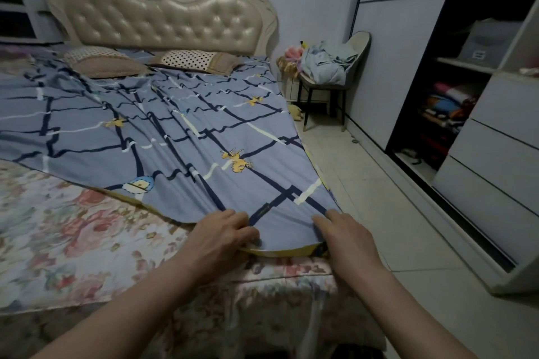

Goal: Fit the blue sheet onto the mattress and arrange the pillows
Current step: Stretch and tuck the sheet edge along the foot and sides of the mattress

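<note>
Already the floral mattress (73,230) is lying bare across the near left, because the blue sheet (175,137) is covering only the far part of the bed and is running down in a slant toward the near right corner. Further back, the left pillow (102,63) and the right pillow (198,60) are resting side by side on the sheet against the tufted headboard (163,17), where they would normally belong. Nearer the camera, the left hand (224,237) is gripping the sheet's near hem with curled fingers, and just to its right the right hand (344,237) is clamping the same hem at the corner, the two a little apart with cloth stretched between them. Judging by the long creases fanning from the hands, the person is probably pulling the corner taut to draw it over the mattress edge. At far right, a chair (329,73) is carrying a heap of pale cloth beside an open wardrobe (449,108).
</note>
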